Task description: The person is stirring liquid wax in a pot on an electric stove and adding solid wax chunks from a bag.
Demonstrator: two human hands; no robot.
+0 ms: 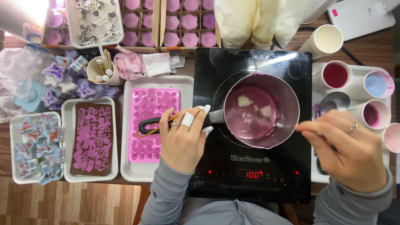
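Observation:
My left hand (183, 137) grips the black handle (146, 125) of a small steel saucepan (287, 96) standing on a black induction hob (216, 66). Two fingers are wrapped in white tape. The pan holds purple liquid with pale solid lumps (245, 101) floating in it. My right hand (350, 146) pinches a thin stirring stick (286, 125) whose tip dips into the pan at its right rim.
A pink silicone mould (150, 121) lies in a white tray left of the hob, beside a brown letter mould (93, 139) and a tray of butterfly shapes (37, 148). Paper cups of coloured liquid (335, 76) stand at right. Boxes of filled purple cups (183, 23) line the back.

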